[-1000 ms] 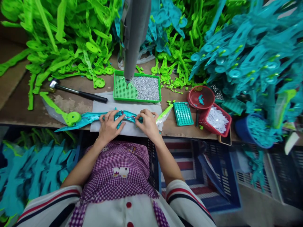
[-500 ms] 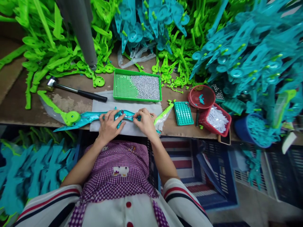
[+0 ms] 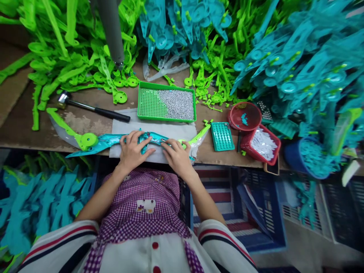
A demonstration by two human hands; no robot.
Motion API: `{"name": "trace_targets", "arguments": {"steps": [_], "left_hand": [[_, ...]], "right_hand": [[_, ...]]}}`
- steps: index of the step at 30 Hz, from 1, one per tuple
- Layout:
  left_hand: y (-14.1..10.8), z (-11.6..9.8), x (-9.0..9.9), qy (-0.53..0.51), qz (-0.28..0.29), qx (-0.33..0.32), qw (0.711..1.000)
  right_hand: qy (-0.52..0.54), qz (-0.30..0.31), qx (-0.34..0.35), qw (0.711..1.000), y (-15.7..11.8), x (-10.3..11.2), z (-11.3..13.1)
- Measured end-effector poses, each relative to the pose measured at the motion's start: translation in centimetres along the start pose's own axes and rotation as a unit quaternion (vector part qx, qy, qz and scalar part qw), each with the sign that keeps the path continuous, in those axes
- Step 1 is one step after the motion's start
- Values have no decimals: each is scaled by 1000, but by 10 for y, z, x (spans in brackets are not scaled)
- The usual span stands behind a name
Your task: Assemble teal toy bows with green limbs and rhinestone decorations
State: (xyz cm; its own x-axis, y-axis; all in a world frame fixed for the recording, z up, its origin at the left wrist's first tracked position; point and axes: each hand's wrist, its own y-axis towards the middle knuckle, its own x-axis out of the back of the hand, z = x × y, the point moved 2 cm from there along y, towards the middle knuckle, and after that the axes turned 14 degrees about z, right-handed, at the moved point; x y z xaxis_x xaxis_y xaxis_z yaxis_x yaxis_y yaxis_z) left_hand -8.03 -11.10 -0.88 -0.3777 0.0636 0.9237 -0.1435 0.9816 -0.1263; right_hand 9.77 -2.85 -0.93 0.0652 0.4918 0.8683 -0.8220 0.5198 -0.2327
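Note:
A long turquoise plastic toy bow (image 3: 109,141) with bright green and clear grey ends lies across a white cloth (image 3: 129,115) near the table's front edge. My left hand (image 3: 133,148) is closed over its middle, fingers on the far side and thumb along the near side. Small dark parts and thin wires show in the open hollow of the bow between my hands. My right hand (image 3: 179,155) grips the bow near its right green end, fingers curved over it and thumb at the near side. What lies beneath those fingers is hidden.
Beyond the cloth sits a green tray (image 3: 152,84) of small metal screws. A hammer (image 3: 96,110) lies left of it. To the right are a teal tray (image 3: 222,136), red baskets (image 3: 245,113) and a blue tub (image 3: 292,155). Green and turquoise parts pile up behind.
My right hand has moved slightly right along the bow, from a pinch at the wires to fingers laid over the right part. My left hand stays on the middle.

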Motion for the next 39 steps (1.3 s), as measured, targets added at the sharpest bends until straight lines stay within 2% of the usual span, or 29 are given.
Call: {"name": "trace_targets", "arguments": {"steps": [4, 8, 15, 26, 32, 39], "left_hand": [[9, -14, 6, -31, -8, 62, 998], [19, -29, 8, -46, -23, 108, 993], [23, -31, 5, -63, -33, 126, 989], [22, -28, 0, -73, -47, 120, 989], [22, -28, 1, -88, -29, 126, 988], [21, -29, 2, -94, -18, 128, 987]], "right_hand": [[-32, -10, 14, 999, -11, -5, 1], [19, -32, 16, 999, -15, -12, -4], [164, -49, -42, 984, -3, -8, -14], [183, -6, -51, 982, 9, 4, -14], [114, 33, -46, 992, 27, 14, -11], [1, 45, 37, 998, 32, 20, -15]]}}
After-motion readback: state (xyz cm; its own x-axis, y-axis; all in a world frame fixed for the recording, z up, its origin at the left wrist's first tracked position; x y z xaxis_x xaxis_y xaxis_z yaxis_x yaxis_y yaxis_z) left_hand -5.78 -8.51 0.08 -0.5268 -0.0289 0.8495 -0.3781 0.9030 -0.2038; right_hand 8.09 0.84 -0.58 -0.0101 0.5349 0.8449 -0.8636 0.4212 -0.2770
